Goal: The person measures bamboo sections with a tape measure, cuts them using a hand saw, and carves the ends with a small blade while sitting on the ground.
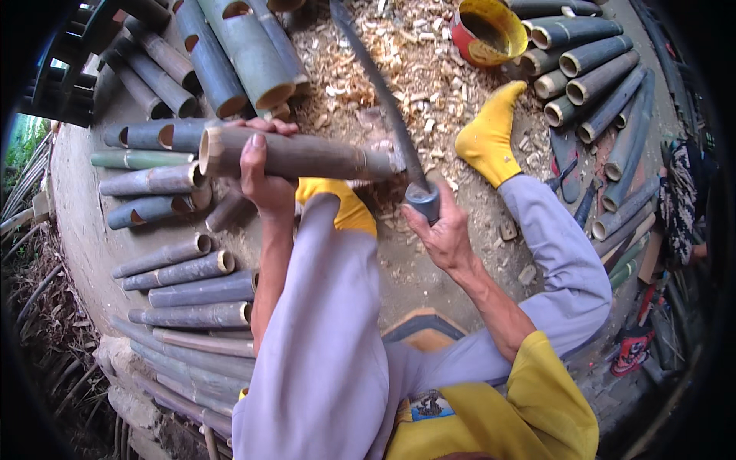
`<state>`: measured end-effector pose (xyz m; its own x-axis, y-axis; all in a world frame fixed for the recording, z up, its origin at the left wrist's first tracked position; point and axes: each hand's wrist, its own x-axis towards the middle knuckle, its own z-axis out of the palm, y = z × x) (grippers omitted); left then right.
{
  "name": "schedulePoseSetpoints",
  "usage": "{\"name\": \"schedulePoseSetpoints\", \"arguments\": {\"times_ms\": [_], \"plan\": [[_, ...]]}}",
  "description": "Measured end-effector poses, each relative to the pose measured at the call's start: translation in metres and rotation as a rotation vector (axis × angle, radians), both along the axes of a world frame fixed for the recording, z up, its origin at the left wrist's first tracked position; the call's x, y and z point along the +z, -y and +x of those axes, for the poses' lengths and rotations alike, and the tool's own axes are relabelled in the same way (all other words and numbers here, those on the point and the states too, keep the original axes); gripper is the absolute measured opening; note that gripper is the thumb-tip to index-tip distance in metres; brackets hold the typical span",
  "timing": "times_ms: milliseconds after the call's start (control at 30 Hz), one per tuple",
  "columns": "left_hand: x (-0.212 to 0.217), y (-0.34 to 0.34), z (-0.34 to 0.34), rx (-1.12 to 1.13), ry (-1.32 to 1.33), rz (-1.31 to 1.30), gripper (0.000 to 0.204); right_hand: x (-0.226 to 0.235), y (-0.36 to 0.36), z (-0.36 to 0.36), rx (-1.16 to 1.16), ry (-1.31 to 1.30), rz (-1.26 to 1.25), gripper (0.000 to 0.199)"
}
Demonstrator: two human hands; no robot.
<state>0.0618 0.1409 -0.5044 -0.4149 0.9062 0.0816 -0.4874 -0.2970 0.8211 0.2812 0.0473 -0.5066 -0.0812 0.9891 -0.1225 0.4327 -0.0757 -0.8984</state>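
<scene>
My left hand (267, 172) grips a thick brown bamboo tube (330, 159) near its left, open-ended side. The tube lies almost level across the view, above my yellow-socked left foot. In my right hand (445, 234) is a machete (389, 103), with the fingers wrapped round its dark, round handle (422, 201). Its long dark blade points away from me toward the top of the view. The blade passes close by the tube's right end, which looks pale and freshly cut; I cannot tell whether they touch.
Wood chips (418, 73) cover the ground ahead. A red and yellow bucket (487, 34) stands beyond my right foot (494, 134). Bamboo tubes are laid out at left (192, 276) and stacked at right (602, 80); several at upper left have cut-out holes (211, 57). A sandal (566, 165) lies at right.
</scene>
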Motion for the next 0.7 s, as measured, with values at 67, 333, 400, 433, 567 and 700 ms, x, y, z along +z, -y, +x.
{"name": "schedulePoseSetpoints", "arguments": {"times_ms": [67,333,400,433,567,700], "plan": [[0.003,0.001,-0.002,-0.052,-0.040,0.022,0.044,0.014,-0.008,-0.007,-0.021,-0.015,0.275,0.039],[-0.001,0.008,-0.005,-0.087,-0.085,0.076,0.046,-0.046,-0.018,0.002,0.037,0.078,-0.280,0.036],[0.000,0.012,-0.008,-0.089,-0.043,0.047,0.047,-0.014,-0.019,0.001,-0.011,-0.005,-0.176,0.035],[-0.002,0.015,-0.009,-0.087,-0.022,0.026,0.048,-0.001,-0.015,-0.001,-0.044,-0.035,-0.027,0.035],[-0.005,0.014,-0.011,-0.160,-0.050,0.166,0.050,-0.013,-0.008,-0.007,0.001,-0.006,0.100,0.035],[0.000,0.011,-0.011,-0.259,-0.149,0.171,0.052,-0.072,-0.011,0.007,0.063,0.142,-0.252,0.037]]}}
